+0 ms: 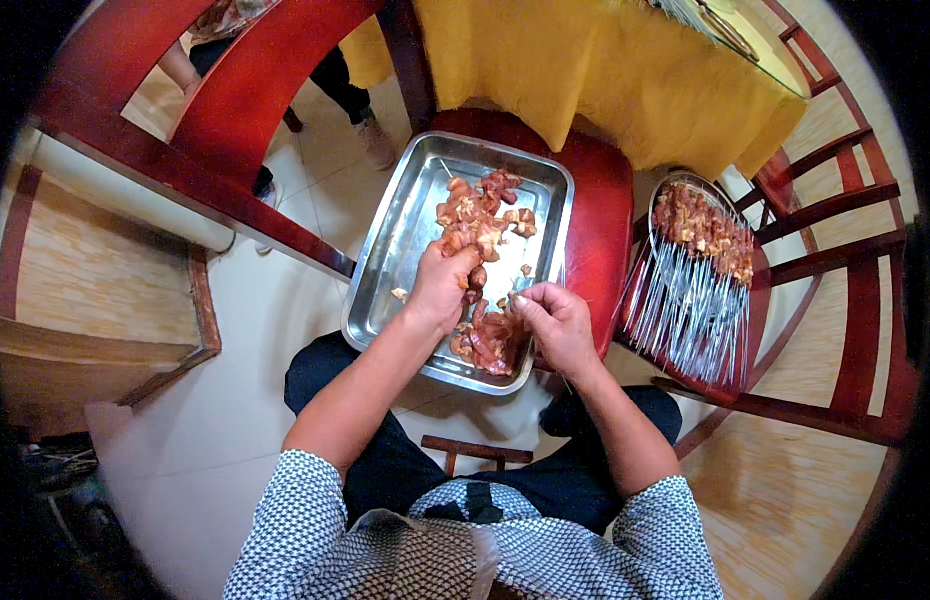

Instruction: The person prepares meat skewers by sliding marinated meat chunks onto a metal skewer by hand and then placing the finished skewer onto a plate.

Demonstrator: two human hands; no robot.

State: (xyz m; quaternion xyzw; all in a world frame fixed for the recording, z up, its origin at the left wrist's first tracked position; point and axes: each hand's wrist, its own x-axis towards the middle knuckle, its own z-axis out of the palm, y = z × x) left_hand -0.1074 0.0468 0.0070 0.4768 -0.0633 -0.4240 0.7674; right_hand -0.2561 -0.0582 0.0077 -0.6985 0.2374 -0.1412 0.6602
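A rectangular metal tray (385, 240) rests on a red chair seat in front of me. Raw, dark marinated meat chunks (480, 208) are heaped toward its far side, and a second pile of raw meat (490, 343) lies at its near right. My left hand (447, 282) is closed over the middle of the tray, its fingers curled round pieces of meat. Just right of it, my right hand (557, 322) pinches thumb and fingertips together by the tray's right rim. What sits in that pinch is too small to make out.
Finished meat skewers (700, 235) with thin metal sticks lie on a round plate on another red chair (685, 370) at right. A table with a yellow cloth (625, 80) stands ahead. A red wooden chair back (255, 100) is at left, with another person's leg (340, 85) beyond.
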